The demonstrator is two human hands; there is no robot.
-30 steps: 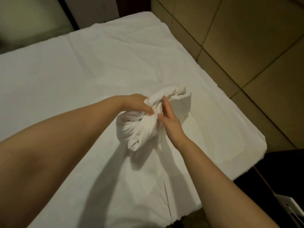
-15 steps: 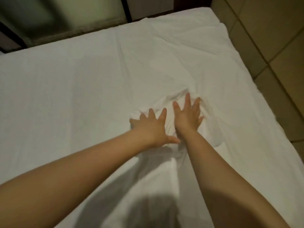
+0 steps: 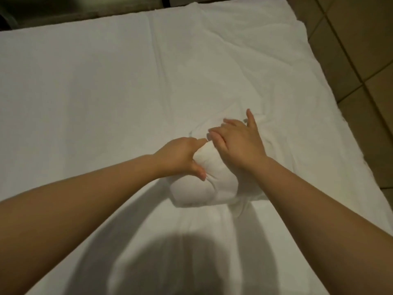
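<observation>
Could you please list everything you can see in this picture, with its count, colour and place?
sheet: one, white, creased, spread over most of the view
bundle: one, white, bunched cloth on the sheet, near the middle
floor tiles: several, tan, along the right edge
backdrop: one, dim grey-green, beyond the sheet's far edge; too dark to identify
left hand: one, grips the bundle's left side, thumb curled into the cloth
right hand: one, fingers spread, presses on the bundle's top
</observation>
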